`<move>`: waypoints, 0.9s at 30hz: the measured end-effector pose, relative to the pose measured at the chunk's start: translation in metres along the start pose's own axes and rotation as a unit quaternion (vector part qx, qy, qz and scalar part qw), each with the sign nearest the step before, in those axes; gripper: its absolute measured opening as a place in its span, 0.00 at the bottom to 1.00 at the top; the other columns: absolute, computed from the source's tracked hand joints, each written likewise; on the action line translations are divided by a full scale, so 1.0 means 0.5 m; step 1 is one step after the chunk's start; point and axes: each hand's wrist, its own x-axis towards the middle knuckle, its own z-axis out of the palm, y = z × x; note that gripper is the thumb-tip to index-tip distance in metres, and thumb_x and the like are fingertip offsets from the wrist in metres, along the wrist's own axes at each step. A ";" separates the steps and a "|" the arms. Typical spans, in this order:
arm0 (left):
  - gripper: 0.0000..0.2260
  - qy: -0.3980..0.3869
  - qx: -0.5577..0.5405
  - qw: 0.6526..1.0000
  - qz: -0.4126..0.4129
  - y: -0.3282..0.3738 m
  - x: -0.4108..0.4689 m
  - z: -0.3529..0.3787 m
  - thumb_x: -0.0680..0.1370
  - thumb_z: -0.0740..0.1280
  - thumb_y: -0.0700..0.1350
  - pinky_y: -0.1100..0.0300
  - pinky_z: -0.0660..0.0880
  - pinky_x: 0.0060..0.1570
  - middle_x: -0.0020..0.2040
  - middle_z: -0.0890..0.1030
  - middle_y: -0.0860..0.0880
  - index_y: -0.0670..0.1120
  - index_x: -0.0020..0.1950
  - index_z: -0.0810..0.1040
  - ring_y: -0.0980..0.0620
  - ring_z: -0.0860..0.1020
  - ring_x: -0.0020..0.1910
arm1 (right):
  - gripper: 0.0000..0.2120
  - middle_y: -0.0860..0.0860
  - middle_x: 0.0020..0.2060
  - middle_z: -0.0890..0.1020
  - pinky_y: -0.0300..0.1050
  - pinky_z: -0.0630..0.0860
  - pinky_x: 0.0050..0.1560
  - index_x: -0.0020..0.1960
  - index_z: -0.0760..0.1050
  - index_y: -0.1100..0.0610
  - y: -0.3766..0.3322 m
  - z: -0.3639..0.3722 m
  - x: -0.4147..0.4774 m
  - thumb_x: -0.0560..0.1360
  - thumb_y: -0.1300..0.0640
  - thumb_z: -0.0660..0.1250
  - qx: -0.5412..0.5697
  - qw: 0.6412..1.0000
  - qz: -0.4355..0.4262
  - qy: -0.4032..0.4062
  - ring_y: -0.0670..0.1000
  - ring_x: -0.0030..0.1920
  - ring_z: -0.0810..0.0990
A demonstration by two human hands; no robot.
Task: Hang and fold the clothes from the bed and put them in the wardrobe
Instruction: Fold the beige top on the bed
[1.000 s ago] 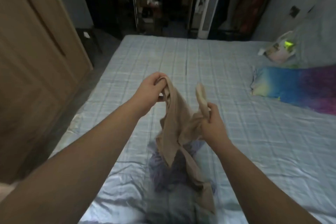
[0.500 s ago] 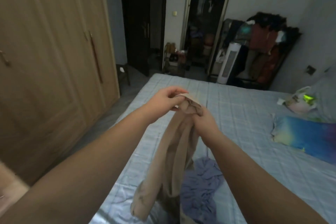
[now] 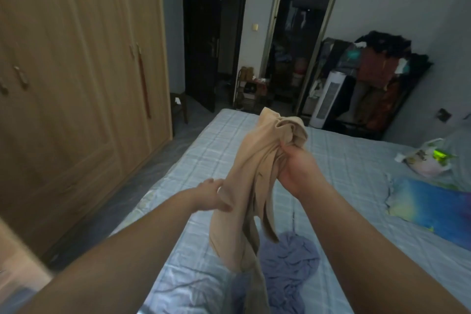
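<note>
A beige garment (image 3: 244,181), thin and stretchy, hangs bunched above the bed (image 3: 344,160). My right hand (image 3: 297,168) grips its gathered top, held up at mid-frame. Lower and to the left, my left hand (image 3: 212,195) pinches the cloth partway down its length. The garment's loose ends dangle toward a crumpled blue-purple garment (image 3: 290,262) lying on the bed's checked sheet. The wooden wardrobe (image 3: 76,84) stands on the left with its doors closed.
A colourful pillow (image 3: 433,206) and a plastic bag (image 3: 428,160) lie at the bed's right side. Beyond the bed's foot stand a white tower fan (image 3: 328,99), a rack piled with clothes (image 3: 382,71) and two dark doorways. A strip of floor runs between bed and wardrobe.
My right hand has taken the bunched top and lifted it. My left hand let go of the top and slid down to hold the garment lower on its left side.
</note>
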 end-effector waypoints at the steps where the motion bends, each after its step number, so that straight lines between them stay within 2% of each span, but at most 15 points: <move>1: 0.34 0.000 -0.037 0.999 0.018 0.001 0.005 0.020 0.72 0.77 0.53 0.52 0.70 0.66 0.70 0.69 0.49 0.52 0.75 0.68 0.46 0.68 0.71 | 0.26 0.59 0.64 0.79 0.61 0.76 0.63 0.72 0.70 0.59 -0.006 -0.004 0.000 0.77 0.49 0.66 0.008 1.000 -0.004 -0.005 0.60 0.64 0.79; 3: 0.16 0.038 -0.115 0.991 0.063 0.013 0.015 0.054 0.77 0.73 0.48 0.58 0.73 0.55 0.59 0.78 0.52 0.52 0.63 0.77 0.49 0.76 0.61 | 0.26 0.59 0.62 0.81 0.60 0.78 0.60 0.71 0.71 0.57 -0.017 -0.011 0.003 0.76 0.47 0.67 -0.007 1.000 -0.020 0.009 0.59 0.62 0.80; 4: 0.07 0.070 -0.119 0.987 0.081 0.022 0.018 0.062 0.78 0.69 0.44 0.59 0.72 0.49 0.52 0.80 0.52 0.52 0.55 0.79 0.50 0.78 0.54 | 0.25 0.59 0.61 0.81 0.59 0.79 0.59 0.70 0.72 0.57 -0.021 -0.015 0.006 0.76 0.47 0.68 -0.038 0.998 -0.034 0.028 0.59 0.61 0.81; 5: 0.06 0.093 -0.117 0.984 0.093 0.030 0.021 0.064 0.79 0.66 0.40 0.59 0.72 0.44 0.46 0.79 0.51 0.51 0.48 0.78 0.49 0.77 0.48 | 0.23 0.59 0.59 0.82 0.57 0.80 0.57 0.68 0.73 0.56 -0.025 -0.022 0.012 0.77 0.47 0.69 -0.086 0.994 -0.050 0.049 0.59 0.59 0.82; 6: 0.09 0.100 -0.118 0.983 0.097 0.040 0.023 0.063 0.79 0.63 0.38 0.60 0.71 0.38 0.42 0.78 0.51 0.51 0.43 0.75 0.49 0.76 0.44 | 0.20 0.58 0.58 0.82 0.56 0.80 0.56 0.67 0.73 0.55 -0.026 -0.031 0.018 0.78 0.49 0.68 -0.135 0.986 -0.064 0.068 0.58 0.58 0.82; 8: 0.07 0.076 -0.135 0.984 0.091 0.067 0.023 0.055 0.78 0.62 0.39 0.62 0.72 0.31 0.39 0.78 0.50 0.49 0.43 0.75 0.49 0.77 0.39 | 0.17 0.58 0.60 0.81 0.58 0.79 0.59 0.67 0.71 0.55 -0.020 -0.057 0.031 0.80 0.55 0.67 -0.197 0.975 -0.050 0.094 0.58 0.58 0.82; 10: 0.03 0.054 -0.156 0.983 0.086 0.093 0.026 0.044 0.79 0.64 0.43 0.61 0.74 0.28 0.41 0.79 0.46 0.46 0.48 0.76 0.49 0.79 0.37 | 0.25 0.59 0.66 0.77 0.60 0.76 0.63 0.73 0.64 0.55 -0.008 -0.079 0.042 0.79 0.57 0.67 -0.220 0.969 0.008 0.113 0.58 0.60 0.80; 12: 0.04 0.047 -0.205 0.974 0.084 0.123 0.031 0.034 0.81 0.64 0.45 0.62 0.72 0.26 0.41 0.79 0.44 0.46 0.48 0.76 0.49 0.78 0.35 | 0.33 0.56 0.72 0.71 0.56 0.73 0.65 0.78 0.57 0.53 0.004 -0.092 0.045 0.78 0.54 0.68 -0.276 0.951 0.051 0.129 0.57 0.66 0.75; 15: 0.05 0.058 -0.326 0.941 0.072 0.169 0.043 0.021 0.83 0.63 0.44 0.59 0.71 0.32 0.41 0.78 0.41 0.45 0.49 0.76 0.47 0.77 0.36 | 0.37 0.53 0.75 0.67 0.49 0.70 0.63 0.80 0.53 0.51 0.023 -0.102 0.035 0.77 0.51 0.69 -0.341 0.931 0.072 0.107 0.55 0.70 0.70; 17: 0.06 0.062 -0.406 0.910 0.055 0.195 0.053 0.006 0.84 0.61 0.44 0.55 0.72 0.36 0.44 0.78 0.41 0.43 0.51 0.75 0.46 0.77 0.40 | 0.35 0.54 0.77 0.64 0.44 0.67 0.63 0.80 0.54 0.52 0.033 -0.101 0.018 0.79 0.48 0.66 -0.390 0.913 0.072 0.090 0.56 0.73 0.67; 20: 0.06 0.080 -0.494 0.865 0.020 0.224 0.067 -0.017 0.85 0.59 0.43 0.56 0.77 0.34 0.46 0.79 0.43 0.42 0.52 0.73 0.48 0.79 0.40 | 0.24 0.50 0.71 0.72 0.46 0.69 0.62 0.75 0.66 0.50 0.045 -0.091 -0.009 0.81 0.45 0.62 -0.435 0.898 0.030 0.056 0.51 0.68 0.72; 21: 0.07 0.090 -0.516 0.852 0.003 0.232 0.071 -0.023 0.85 0.59 0.42 0.55 0.78 0.34 0.47 0.79 0.43 0.42 0.52 0.73 0.48 0.80 0.41 | 0.23 0.47 0.69 0.73 0.46 0.70 0.63 0.73 0.67 0.48 0.046 -0.088 -0.018 0.81 0.43 0.61 -0.448 0.893 0.018 0.041 0.49 0.66 0.73; 23: 0.09 0.092 -0.547 0.831 -0.032 0.247 0.076 -0.034 0.85 0.58 0.41 0.51 0.79 0.39 0.47 0.80 0.42 0.40 0.54 0.75 0.47 0.80 0.41 | 0.28 0.40 0.67 0.69 0.46 0.69 0.65 0.76 0.62 0.43 0.043 -0.086 -0.036 0.78 0.39 0.62 -0.464 0.886 0.006 0.008 0.44 0.66 0.70; 25: 0.13 0.082 -0.564 0.819 -0.066 0.261 0.072 -0.045 0.86 0.56 0.41 0.56 0.78 0.33 0.39 0.80 0.44 0.41 0.49 0.77 0.50 0.78 0.33 | 0.34 0.37 0.68 0.63 0.46 0.66 0.67 0.77 0.55 0.37 0.040 -0.095 -0.052 0.75 0.36 0.64 -0.470 0.882 -0.015 -0.022 0.42 0.69 0.65; 27: 0.16 0.070 -0.603 0.790 -0.089 0.274 0.066 -0.060 0.86 0.53 0.41 0.65 0.70 0.21 0.26 0.73 0.48 0.42 0.42 0.75 0.55 0.69 0.20 | 0.36 0.37 0.77 0.54 0.48 0.61 0.72 0.76 0.51 0.30 0.038 -0.109 -0.072 0.73 0.36 0.65 -0.519 0.850 -0.060 -0.071 0.43 0.75 0.56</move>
